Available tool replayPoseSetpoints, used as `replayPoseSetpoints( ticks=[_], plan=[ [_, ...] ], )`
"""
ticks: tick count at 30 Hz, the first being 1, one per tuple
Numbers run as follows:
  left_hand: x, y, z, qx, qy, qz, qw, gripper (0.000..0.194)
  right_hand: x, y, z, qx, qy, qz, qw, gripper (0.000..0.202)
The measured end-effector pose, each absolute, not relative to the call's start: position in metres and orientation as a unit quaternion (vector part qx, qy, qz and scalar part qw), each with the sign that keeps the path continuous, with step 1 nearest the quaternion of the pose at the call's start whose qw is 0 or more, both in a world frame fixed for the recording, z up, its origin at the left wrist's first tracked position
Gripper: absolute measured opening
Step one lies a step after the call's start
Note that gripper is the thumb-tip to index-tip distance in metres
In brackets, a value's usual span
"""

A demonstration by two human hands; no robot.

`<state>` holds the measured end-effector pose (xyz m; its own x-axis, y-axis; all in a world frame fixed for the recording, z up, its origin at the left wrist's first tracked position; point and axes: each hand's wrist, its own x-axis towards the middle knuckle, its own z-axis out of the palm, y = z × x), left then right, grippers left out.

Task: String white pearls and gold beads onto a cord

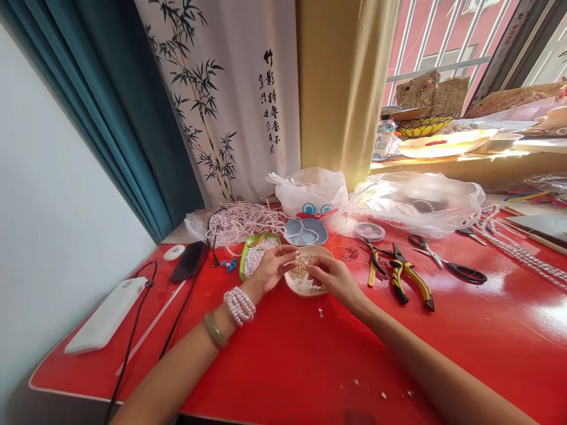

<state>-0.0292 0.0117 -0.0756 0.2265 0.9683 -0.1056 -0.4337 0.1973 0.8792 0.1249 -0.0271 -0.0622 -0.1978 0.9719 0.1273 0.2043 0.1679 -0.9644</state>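
My left hand [275,267] is closed in a pinch over the left edge of a small white dish [305,291]. What sits between its fingertips is too small to name. Gold beads [301,267] and some paler pieces lie in the dish. Over the dish's right side, my right hand [333,276] also pinches, its fingertips pointing left toward the other hand; anything in them is hidden. A pearl bracelet [240,306] and a green bangle [215,330] circle my left wrist. Behind that hand stands a green tray [243,260] of white pearl beads [259,254].
Yellow-black pliers [410,274], smaller pliers [376,257] and scissors [447,262] lie on the right. Pearl strands [248,221], a blue dish [315,227] and plastic bags [310,192] fill the back. A phone [189,261] and a white power bank [106,316] with cables lie left.
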Motion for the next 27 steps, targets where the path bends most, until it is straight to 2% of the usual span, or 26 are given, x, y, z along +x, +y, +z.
replayPoseSetpoints(
  ticks=[27],
  plan=[
    [-0.0317, 0.0141, -0.081, 0.36, 0.331, 0.519, 0.701, 0.022, 0.1248, -0.0277, -0.0615, -0.454, -0.639, 0.451, 0.427, 0.016]
  ],
)
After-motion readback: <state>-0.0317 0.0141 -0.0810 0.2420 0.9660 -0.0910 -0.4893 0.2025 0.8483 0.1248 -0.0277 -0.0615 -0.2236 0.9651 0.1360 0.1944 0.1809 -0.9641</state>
